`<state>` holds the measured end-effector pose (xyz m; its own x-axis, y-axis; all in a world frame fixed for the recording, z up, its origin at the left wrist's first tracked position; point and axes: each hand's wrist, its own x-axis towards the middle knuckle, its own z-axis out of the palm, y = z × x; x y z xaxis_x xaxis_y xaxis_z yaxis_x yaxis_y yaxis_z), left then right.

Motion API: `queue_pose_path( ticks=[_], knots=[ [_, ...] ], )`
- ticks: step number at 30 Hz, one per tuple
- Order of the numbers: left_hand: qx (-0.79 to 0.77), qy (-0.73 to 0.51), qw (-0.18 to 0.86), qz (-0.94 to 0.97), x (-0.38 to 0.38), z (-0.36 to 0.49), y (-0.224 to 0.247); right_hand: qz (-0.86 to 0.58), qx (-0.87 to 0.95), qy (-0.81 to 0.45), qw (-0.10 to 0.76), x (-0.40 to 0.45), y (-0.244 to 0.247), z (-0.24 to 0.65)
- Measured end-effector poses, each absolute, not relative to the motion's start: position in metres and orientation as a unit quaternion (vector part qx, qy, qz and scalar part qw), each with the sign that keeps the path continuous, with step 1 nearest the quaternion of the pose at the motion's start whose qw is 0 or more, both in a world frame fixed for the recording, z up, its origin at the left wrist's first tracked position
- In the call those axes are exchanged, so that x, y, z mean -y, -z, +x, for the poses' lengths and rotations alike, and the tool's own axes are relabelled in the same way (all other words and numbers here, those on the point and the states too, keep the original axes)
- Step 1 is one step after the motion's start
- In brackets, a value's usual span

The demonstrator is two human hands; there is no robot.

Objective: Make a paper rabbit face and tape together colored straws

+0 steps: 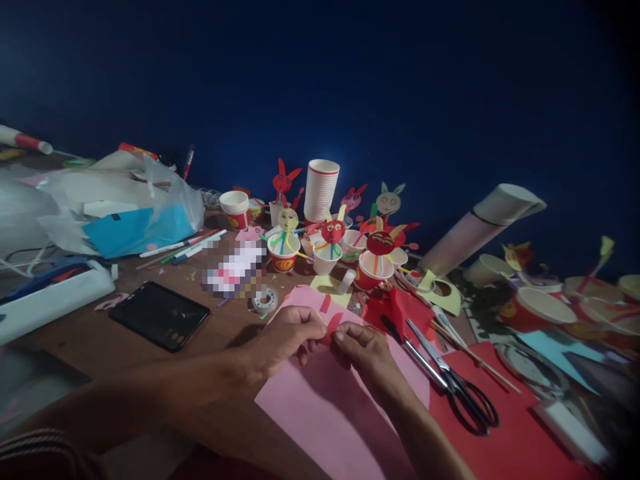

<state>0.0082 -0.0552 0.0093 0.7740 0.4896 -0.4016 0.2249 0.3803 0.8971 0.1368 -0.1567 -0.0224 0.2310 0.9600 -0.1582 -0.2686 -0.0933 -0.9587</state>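
Between my fingertips is a small piece of red paper [332, 325], pinched from both sides above a pink sheet [320, 407]. My left hand [295, 331] closes on its left end with thumb and forefinger. On the other end, my right hand [361, 345] holds it the same way. Another red paper strip [325, 304] lies on the pink sheet just beyond my fingers. Black-handled scissors [457, 383] and a pen [423, 360] rest to the right, over the edges of the pink sheet and a red sheet [515, 427].
Paper cups with paper rabbit figures [377, 263] stand behind my hands, near a tall cup stack [321, 190]. A tape roll [265, 301] and a black phone [159, 315] lie to the left. Wooden sticks [480, 360] lie right. A plastic bag [135, 207] sits at the back left.
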Motion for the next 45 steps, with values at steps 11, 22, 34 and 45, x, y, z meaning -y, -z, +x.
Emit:
queue_pose_path(
  ticks=[11, 22, 34, 45],
  knots=[
    [-0.298, -0.065, 0.820, 0.485, 0.059, 0.012, -0.002, -0.486, 0.273, -0.563, 0.610, 0.159, 0.032, 0.138],
    [-0.252, -0.143, 0.467, 0.835, 0.015, 0.016, -0.001, -0.481, 0.218, -0.401, 0.748, 0.164, 0.031, 0.159],
    [-0.162, -0.029, 0.163, 0.973, -0.007, 0.037, 0.022, -0.499, 0.225, -0.339, 0.765, 0.166, 0.032, 0.163],
    [-0.218, -0.026, 0.245, 0.944, 0.001, 0.029, 0.023, -0.550, 0.298, -0.356, 0.694, 0.166, 0.040, 0.163]
  ],
)
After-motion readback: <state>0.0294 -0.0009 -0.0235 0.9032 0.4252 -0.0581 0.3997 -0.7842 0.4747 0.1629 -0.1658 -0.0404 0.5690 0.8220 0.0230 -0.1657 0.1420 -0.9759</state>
